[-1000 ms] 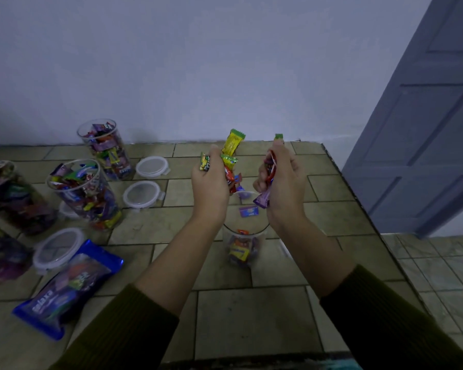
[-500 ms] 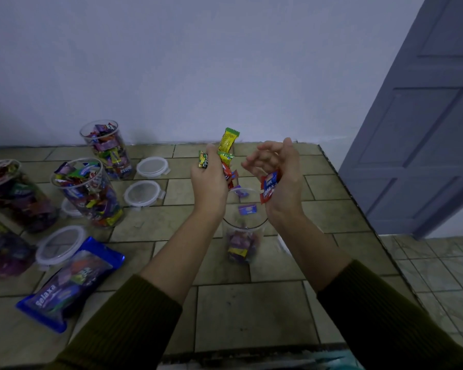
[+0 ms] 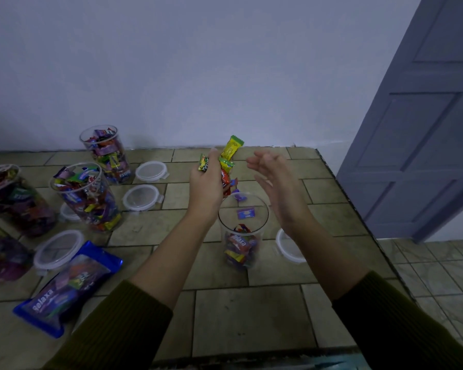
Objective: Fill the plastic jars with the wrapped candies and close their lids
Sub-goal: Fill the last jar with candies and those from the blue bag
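A clear plastic jar (image 3: 242, 231) stands open on the tiled counter, about a third full of wrapped candies (image 3: 239, 248). My left hand (image 3: 207, 182) grips a bunch of wrapped candies (image 3: 229, 161) just above and left of the jar's mouth. My right hand (image 3: 274, 180) hovers to the right of the mouth, fingers straight and holding nothing. A purple candy (image 3: 246, 212) is falling inside the jar's mouth. The jar's lid (image 3: 288, 245) lies on the counter to its right, partly behind my right forearm.
Several filled open jars (image 3: 87, 196) stand at the left, with loose lids (image 3: 142, 197) among them. A blue candy bag (image 3: 64, 285) lies at the front left. The counter's edge (image 3: 358, 217) drops off at the right, beside a grey door (image 3: 422, 116).
My right hand has opened and let its candies fall into the jar; it now holds none. My left hand keeps its bunch almost in the same place.
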